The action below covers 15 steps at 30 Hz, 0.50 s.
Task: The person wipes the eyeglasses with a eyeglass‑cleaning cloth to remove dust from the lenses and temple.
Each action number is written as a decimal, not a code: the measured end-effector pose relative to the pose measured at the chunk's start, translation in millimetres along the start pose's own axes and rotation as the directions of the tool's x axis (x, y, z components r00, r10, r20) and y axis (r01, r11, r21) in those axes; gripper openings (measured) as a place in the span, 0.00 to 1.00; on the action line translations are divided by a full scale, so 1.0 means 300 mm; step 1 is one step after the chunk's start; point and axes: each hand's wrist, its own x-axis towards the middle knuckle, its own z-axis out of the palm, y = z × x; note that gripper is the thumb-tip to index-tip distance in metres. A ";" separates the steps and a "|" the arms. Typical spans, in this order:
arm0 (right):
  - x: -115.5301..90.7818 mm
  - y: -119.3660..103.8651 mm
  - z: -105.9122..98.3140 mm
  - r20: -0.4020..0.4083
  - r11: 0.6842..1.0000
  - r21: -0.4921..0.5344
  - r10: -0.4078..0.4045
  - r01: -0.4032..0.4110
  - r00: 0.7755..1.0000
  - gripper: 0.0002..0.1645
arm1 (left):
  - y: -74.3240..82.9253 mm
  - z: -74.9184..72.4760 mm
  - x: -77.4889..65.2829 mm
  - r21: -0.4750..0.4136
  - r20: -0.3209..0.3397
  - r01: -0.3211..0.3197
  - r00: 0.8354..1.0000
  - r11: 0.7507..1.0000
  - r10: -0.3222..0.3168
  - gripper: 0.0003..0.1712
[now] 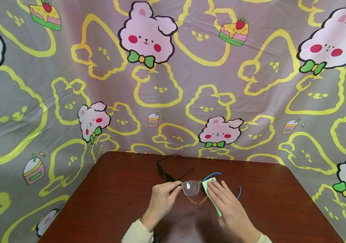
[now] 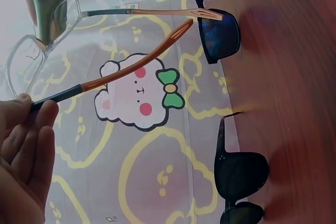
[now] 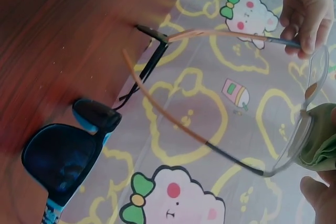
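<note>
Clear-framed eyeglasses (image 1: 191,188) with dark and orange-brown temples are held up over the table. My left hand (image 1: 162,199) pinches one temple close to its hinge, thumb against fingers, as the left wrist view shows. On the other side, my right hand (image 1: 229,206) holds a folded light green cloth (image 1: 205,186) against the second lens. Its fingers lie along the cloth in the head view, and the thumb shows below the bunched cloth (image 3: 320,140) in the right wrist view. Cloth and fingers hide most of that lens. Both temples (image 2: 142,72) hang unfolded toward the table.
Black sunglasses (image 1: 169,177) lie behind the left hand with their temples spread. Sunglasses with blue temples (image 1: 212,174) lie behind the right hand, partly hidden by it. The brown table (image 1: 115,189) meets a patterned cloth backdrop (image 1: 161,87) at its back and sides.
</note>
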 end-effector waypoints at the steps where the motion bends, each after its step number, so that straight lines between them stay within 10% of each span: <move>1: -0.001 0.002 -0.003 -0.002 1.000 -0.005 0.003 -0.003 1.000 0.34 | -0.002 -0.002 0.000 0.003 -0.004 -0.004 1.000 1.000 0.004 0.09; 15: -0.039 0.012 -0.045 -0.015 0.983 -0.008 0.181 -0.181 0.983 0.25 | -0.002 -0.019 -0.007 -0.046 -0.008 -0.024 1.000 0.999 0.024 0.09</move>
